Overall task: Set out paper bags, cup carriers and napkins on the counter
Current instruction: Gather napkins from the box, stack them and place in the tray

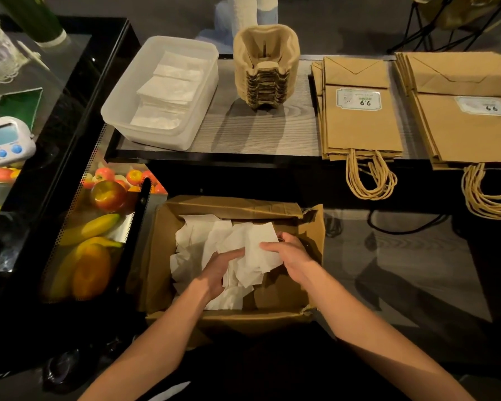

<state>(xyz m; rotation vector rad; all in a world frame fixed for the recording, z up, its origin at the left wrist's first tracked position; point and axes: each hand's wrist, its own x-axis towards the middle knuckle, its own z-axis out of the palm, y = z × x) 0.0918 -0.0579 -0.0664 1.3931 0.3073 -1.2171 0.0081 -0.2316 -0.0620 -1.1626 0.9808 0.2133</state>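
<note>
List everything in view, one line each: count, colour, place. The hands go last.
plastic tub: one, translucent white, counter left
folded napkins: several stacks, white, inside the tub
cup carriers: one stack, tan, counter middle
paper bags: two flat stacks, brown, counter right
cardboard box: one, brown, open, below the counter
loose napkins: many, white, in the box
timer: one, white with blue buttons, far left
fruit: several pieces, red, yellow, orange, left of the box
left hand: one, among loose napkins, grip unclear
right hand: one, pinches a loose napkin
</note>
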